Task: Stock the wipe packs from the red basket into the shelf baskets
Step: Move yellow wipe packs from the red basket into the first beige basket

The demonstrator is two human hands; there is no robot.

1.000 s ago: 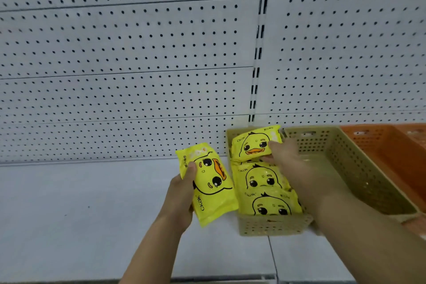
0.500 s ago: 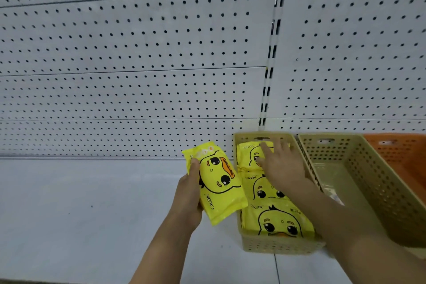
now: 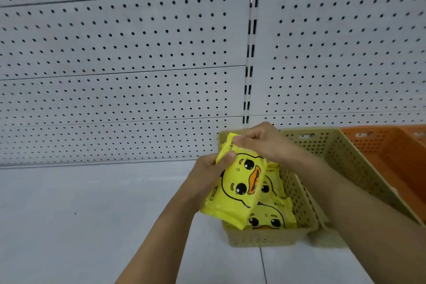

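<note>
A yellow wipe pack with a duck face is held over the left end of a narrow beige shelf basket. My left hand grips the pack's left edge, thumb on its front. My right hand pinches the pack's top corner from above. More yellow duck packs lie flat inside that basket, partly hidden behind the held pack. The red basket is out of view.
A second beige basket stands just right of the first, and an orange basket beyond it. All sit on a white shelf backed by a white pegboard wall.
My right hand left the packs in the basket and came up to pinch the top of the pack in my left hand. That pack has moved right, over the basket.
</note>
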